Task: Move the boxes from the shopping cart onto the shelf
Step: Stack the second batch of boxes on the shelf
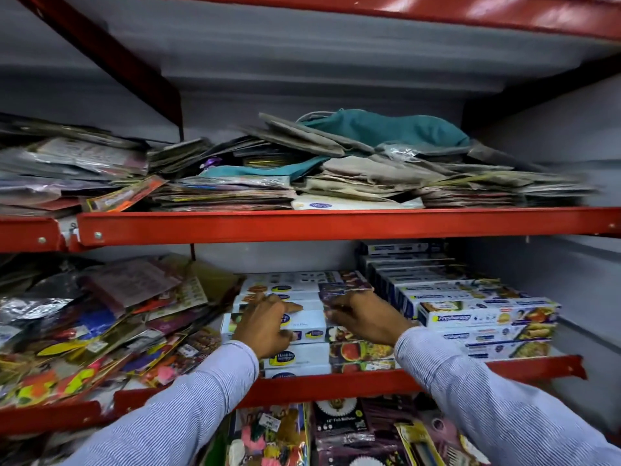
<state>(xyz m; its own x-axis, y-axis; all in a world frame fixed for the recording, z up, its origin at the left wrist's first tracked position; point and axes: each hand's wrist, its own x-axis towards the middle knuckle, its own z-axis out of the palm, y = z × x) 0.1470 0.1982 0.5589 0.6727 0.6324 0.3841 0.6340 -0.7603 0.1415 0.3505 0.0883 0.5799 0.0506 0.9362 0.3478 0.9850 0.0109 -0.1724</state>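
Long white wrap boxes (312,356) with food pictures lie stacked on the red middle shelf (336,383). Both my hands rest on the top box of the front stack (311,319). My left hand (263,326) grips its left part with fingers spread over the top. My right hand (364,316) holds its right part, fingers curled over the purple end. The shopping cart is out of view.
A tall stack of blue-and-white foil boxes (484,317) stands right of my hands. Loose foil and balloon packets (90,324) are heaped to the left. The upper shelf (336,225) carries paper bags and a teal cloth (386,129). Packets (336,435) fill the shelf below.
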